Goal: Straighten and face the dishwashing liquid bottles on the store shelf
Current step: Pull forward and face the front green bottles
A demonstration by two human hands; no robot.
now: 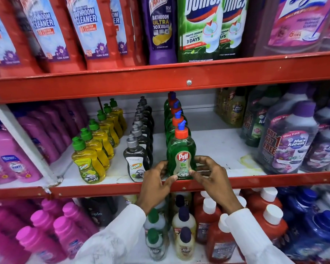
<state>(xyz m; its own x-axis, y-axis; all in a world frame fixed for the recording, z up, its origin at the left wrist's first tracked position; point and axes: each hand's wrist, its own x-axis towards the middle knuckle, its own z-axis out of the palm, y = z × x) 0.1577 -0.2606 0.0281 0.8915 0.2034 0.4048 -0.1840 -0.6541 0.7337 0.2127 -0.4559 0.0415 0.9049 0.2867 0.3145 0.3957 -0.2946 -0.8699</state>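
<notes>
Both hands, left hand (156, 180) and right hand (211, 176), clasp the front green Pril bottle (181, 155) at the shelf's front edge (255, 181), label forward. The yellow row (95, 141) and black row (139, 141) already look faced; deeper bottles are hard to judge.

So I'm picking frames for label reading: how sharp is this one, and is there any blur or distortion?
Head view: sharp in the centre, where the green Pril bottle label between the left hand and right hand reads clearly. The pink bottles at the left edge are soft. Wide-angle distortion bows the red shelf rail. Lighting is even, without strong glare.
</notes>
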